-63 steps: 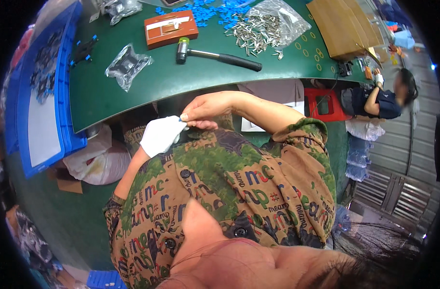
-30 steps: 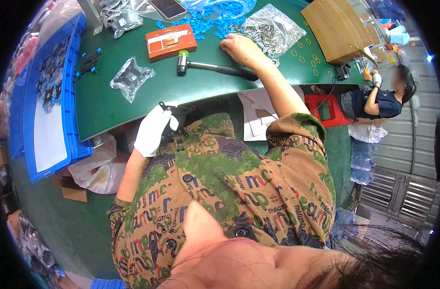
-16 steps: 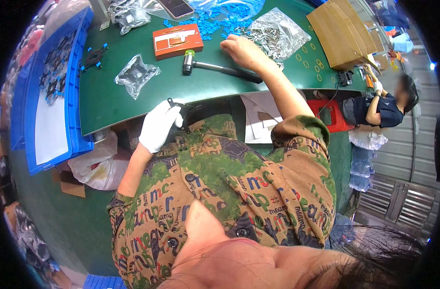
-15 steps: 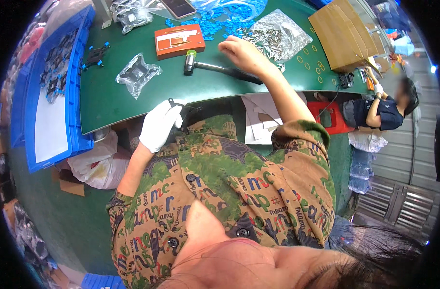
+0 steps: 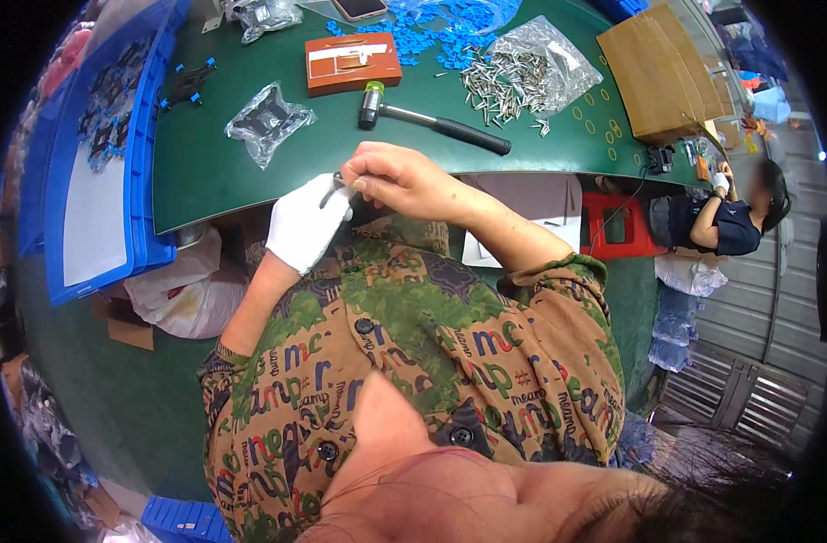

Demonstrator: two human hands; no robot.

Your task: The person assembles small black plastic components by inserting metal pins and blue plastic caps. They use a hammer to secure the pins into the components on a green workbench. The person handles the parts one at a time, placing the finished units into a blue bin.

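Observation:
My left hand [image 5: 307, 224], in a white glove, is closed on a dark plastic part that shows only in slivers between the fingers. Bare and pinched, my right hand [image 5: 397, 181] meets it at the part's upper end, just off the bench's near edge. A small glint shows at those fingertips; what they hold is too small to name. Beyond them lies a rubber mallet [image 5: 445, 132] with a black handle and a green-and-black head. Loose silver metal pins [image 5: 504, 86] spill from a clear plastic bag [image 5: 563, 59]. Blue plastic pieces [image 5: 432, 38] are heaped farther back.
A bagged black part [image 5: 267, 122] and a red-brown box [image 5: 352, 65] lie on the green bench [image 5: 196, 172]. At left, a blue tray [image 5: 147, 199] holds black parts. Right are rubber bands [image 5: 590, 125], a cardboard box [image 5: 658, 81] and, farther off, a person [image 5: 730, 213]. A red stool [image 5: 617, 222] stands below.
My right hand has come back from beside the metal pins to my left hand, its fingertips now at the dark part. My left hand stays nearly in place.

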